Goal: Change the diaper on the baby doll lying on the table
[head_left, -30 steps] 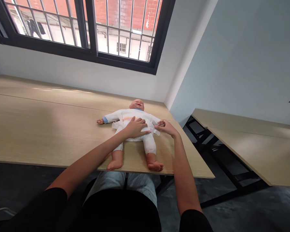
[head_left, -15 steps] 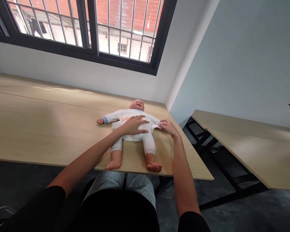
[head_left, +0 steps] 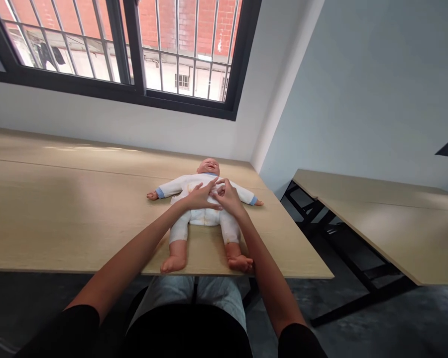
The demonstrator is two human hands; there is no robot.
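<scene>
A baby doll in a white suit with blue cuffs and collar lies on its back, its bare feet near the table's front edge. Over its chest and belly rests my left hand, fingers spread, the thumb toward the lower right. My right hand meets it at the middle of the chest, with bent fingers close together near the left fingertips. Whatever lies between the right fingertips is too small to make out. Some loose white cloth shows at the doll's side, left of my left hand.
The doll lies on a light wooden table below a barred window. To the right, across a gap with black metal legs, stands a second wooden table. A pale wall rises behind it.
My right hand has moved left from beside the doll's arm to its chest, and the white cloth once stretched there is no longer pulled out. My left hand stays on the doll. The view has shifted slightly.
</scene>
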